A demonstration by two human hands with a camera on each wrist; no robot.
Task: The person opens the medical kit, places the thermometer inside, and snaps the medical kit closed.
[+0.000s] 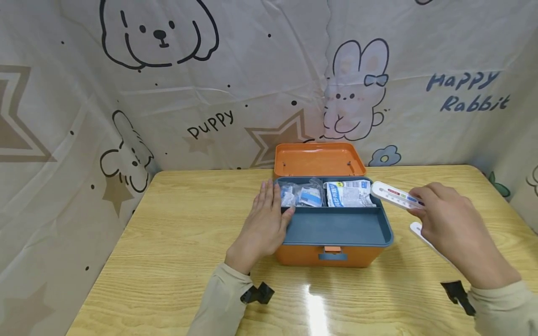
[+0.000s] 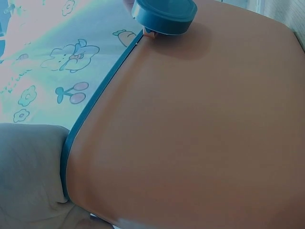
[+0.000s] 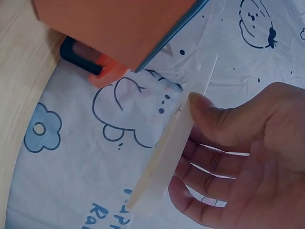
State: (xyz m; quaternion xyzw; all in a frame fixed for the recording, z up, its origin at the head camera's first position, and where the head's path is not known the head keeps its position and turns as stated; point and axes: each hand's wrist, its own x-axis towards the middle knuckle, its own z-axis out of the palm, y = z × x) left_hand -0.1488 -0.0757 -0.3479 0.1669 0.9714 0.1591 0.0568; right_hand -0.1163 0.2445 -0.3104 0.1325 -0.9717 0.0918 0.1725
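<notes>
An orange and blue-grey storage box (image 1: 332, 255) stands on the table with its orange lid (image 1: 319, 158) tipped back. My left hand (image 1: 265, 219) rests on the box's left rim, fingers straight and thumb over the edge. My right hand (image 1: 454, 228) pinches a slim white case (image 1: 391, 193), like a thermometer case with red, green and blue marks, between thumb and fingers. Its rounded end is by the box's right rear corner. The right wrist view shows the case (image 3: 167, 148) edge-on. Beneath the right hand, a second white strip (image 1: 417, 228) lies on the table, partly hidden.
The box's upper tray has a rear compartment with clear bags (image 1: 287, 193) and a blue-and-white packet (image 1: 349, 193). Its front compartment (image 1: 336, 226) shows a bare floor. Behind the wooden table (image 1: 189, 233) hangs a patterned cloth (image 1: 235, 84).
</notes>
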